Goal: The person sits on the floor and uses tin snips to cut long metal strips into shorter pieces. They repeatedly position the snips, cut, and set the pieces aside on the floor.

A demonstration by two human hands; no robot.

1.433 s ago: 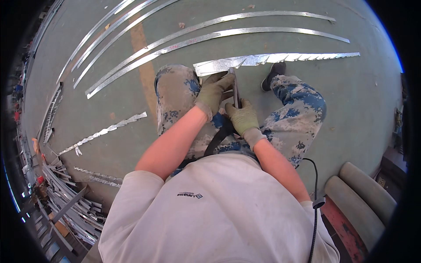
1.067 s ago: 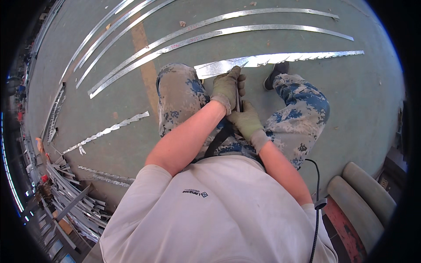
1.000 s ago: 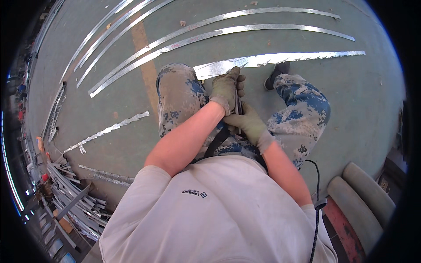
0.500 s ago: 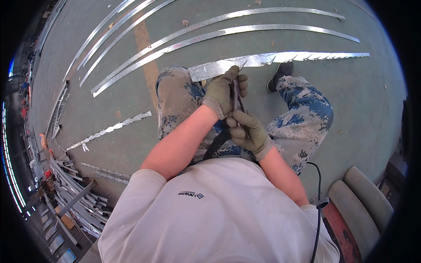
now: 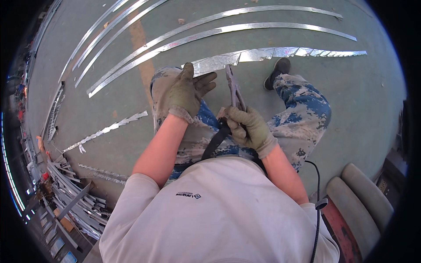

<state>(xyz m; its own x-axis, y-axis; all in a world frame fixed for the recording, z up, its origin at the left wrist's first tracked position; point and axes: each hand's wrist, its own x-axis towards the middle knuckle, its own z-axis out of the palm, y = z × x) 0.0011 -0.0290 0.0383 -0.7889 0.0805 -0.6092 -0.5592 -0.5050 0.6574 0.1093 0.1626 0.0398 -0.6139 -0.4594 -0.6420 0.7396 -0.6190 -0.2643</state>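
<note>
A long galvanized sheet-metal strip (image 5: 258, 55) with a row of angled cuts along its near edge lies across the floor in front of my knees. My gloved left hand (image 5: 186, 91) is open beside the strip's wide left end, thumb up and fingers stretched to the right. I cannot tell whether it touches the metal. My gloved right hand (image 5: 250, 128) is closed round the handles of dark metal tin snips (image 5: 233, 87). The blades point away from me, and their tips are at the strip's near edge.
Two uncut metal strips (image 5: 245, 27) lie beyond the notched one, with several more at the far left. A jagged strip (image 5: 107, 130) lies left of my knee. Piled metal scrap (image 5: 81, 197) is at the lower left. Padded grey cushions (image 5: 357, 210) stand at the lower right.
My left hand has come off the snips, moving left and opening. My right hand keeps hold of the handles. The view has shifted slightly.
</note>
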